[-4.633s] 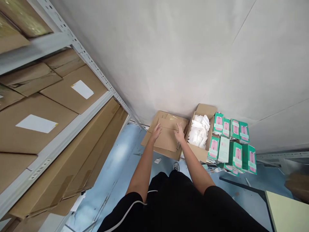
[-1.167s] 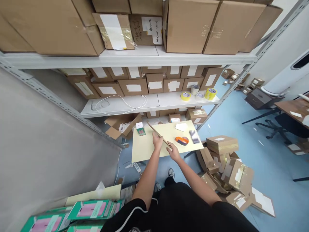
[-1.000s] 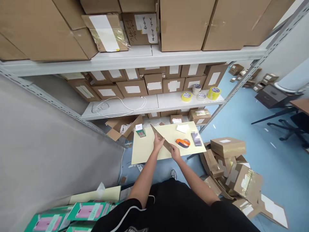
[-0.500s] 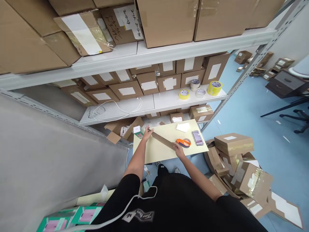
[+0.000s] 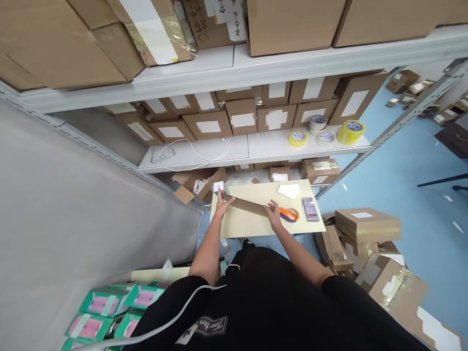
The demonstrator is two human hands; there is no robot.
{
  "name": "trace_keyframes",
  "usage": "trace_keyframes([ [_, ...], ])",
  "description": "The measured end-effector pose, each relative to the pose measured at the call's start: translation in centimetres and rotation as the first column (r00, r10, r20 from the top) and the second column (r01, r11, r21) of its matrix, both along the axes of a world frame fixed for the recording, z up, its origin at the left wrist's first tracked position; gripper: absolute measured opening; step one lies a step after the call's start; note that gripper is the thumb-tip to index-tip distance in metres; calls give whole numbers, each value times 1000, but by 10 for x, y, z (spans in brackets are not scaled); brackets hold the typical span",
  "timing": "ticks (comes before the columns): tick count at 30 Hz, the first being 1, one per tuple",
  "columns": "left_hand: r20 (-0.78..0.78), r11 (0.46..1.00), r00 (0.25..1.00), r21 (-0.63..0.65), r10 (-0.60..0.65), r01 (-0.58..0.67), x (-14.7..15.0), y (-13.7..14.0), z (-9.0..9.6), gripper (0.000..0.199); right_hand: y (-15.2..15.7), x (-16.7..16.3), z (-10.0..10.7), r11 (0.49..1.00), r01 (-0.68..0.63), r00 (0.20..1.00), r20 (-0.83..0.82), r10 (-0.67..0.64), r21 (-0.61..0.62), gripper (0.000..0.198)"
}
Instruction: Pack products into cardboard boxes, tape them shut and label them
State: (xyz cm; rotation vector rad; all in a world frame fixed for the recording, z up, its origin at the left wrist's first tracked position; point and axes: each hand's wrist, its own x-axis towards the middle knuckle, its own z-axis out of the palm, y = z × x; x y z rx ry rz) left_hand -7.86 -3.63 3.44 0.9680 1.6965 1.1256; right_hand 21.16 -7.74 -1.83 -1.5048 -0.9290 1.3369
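Note:
A long, narrow brown cardboard piece (image 5: pixel 250 206) is held above the cream-coloured table (image 5: pixel 241 226). It may be a flat box seen edge-on; I cannot tell. My left hand (image 5: pixel 222 204) is closed on its left end, thumb and fingers apart across it. At the other end, my right hand (image 5: pixel 272 214) grips with bent fingers. Just right of that hand lies an orange and blue tape dispenser (image 5: pixel 289 214). A small white and green box (image 5: pixel 219 186) stands behind my left hand, partly covered by it.
White paper (image 5: pixel 288 190) and a pixelated purple item (image 5: pixel 310 209) lie on the table. Behind is a shelf (image 5: pixel 270 146) with cartons and tape rolls (image 5: pixel 298 138). Cartons (image 5: pixel 367 224) pile up at right. Green and pink boxes (image 5: pixel 98 303) sit lower left, beside a grey wall (image 5: pixel 91 209).
My view has shifted, so the shelf and table appear farther right. The cardboard piece lies closer to level, its right end raised, and my left hand overlaps the small box more.

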Motion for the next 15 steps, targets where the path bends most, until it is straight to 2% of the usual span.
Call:
trace_keyframes([
  [5, -29, 997, 997, -18, 77, -78, -12, -15, 3, 129, 19, -3, 7, 997, -76, 994, -78, 76, -4, 86],
  [10, -17, 991, 992, -34, 126, -126, -10, -17, 5, 124, 41, 4, 15, 980, -200, 977, -72, 200, 3, 93],
  [15, 27, 973, 979, -123, 200, -195, -5, -21, -6, 117, 57, 10, 17, 962, -272, 961, -60, 272, -6, 91],
])
